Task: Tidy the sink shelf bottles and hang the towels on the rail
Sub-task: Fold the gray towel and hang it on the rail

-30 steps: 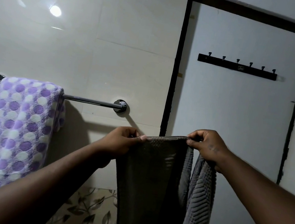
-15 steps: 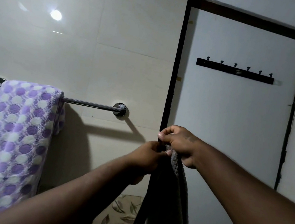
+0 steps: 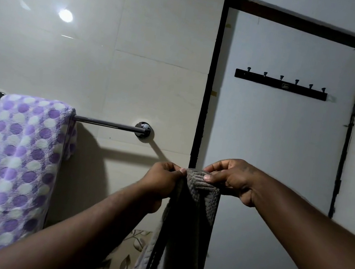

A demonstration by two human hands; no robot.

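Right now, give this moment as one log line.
grey towel: off rail | left hand: pinches top | right hand: pinches top | dotted towel: on rail

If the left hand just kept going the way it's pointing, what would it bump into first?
Apart from the grey towel it pinches, the left hand aims up and right, so it would likely meet the right hand first; behind that is the door, though depth is hard to judge.
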